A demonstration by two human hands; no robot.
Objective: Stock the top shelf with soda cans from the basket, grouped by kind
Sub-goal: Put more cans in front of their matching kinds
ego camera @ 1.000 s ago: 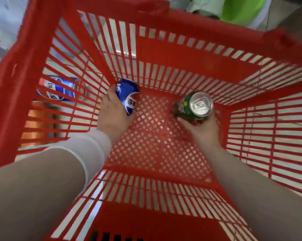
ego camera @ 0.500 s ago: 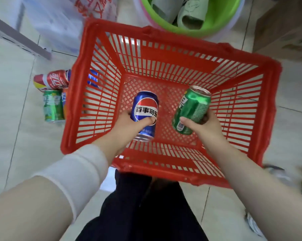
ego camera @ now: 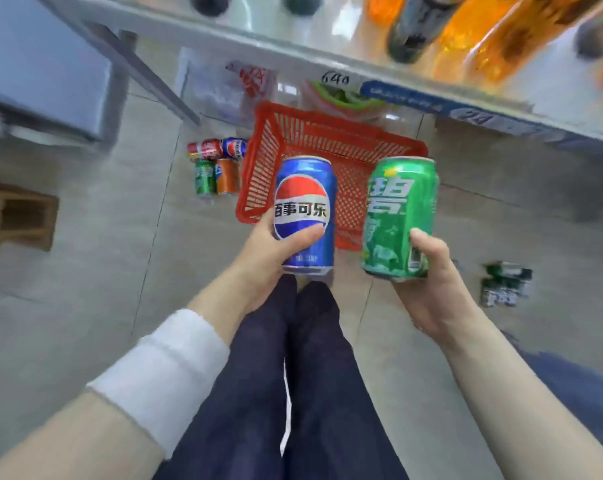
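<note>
My left hand (ego camera: 276, 252) grips a blue cola can (ego camera: 307, 202) upright, thumb across its logo. My right hand (ego camera: 431, 289) holds a green soda can (ego camera: 399, 216) upright beside it. Both cans are raised well above the red plastic basket (ego camera: 269, 147), which stands on the tiled floor below and behind them; its inside looks empty where visible. A white shelf (ego camera: 293, 53) crosses the top of the view with several blurred bottles on it.
Several cans, red, blue, green and orange (ego camera: 217, 168), lie on the floor left of the basket. More dark green cans (ego camera: 504, 284) lie on the floor at the right. A wooden stool (ego camera: 16, 216) stands at the left. My dark trouser legs (ego camera: 293, 393) are below.
Both hands have lifted their cans out of the basket and up toward me. My view has risen, so the basket is farther below and the shelf has come into sight.
</note>
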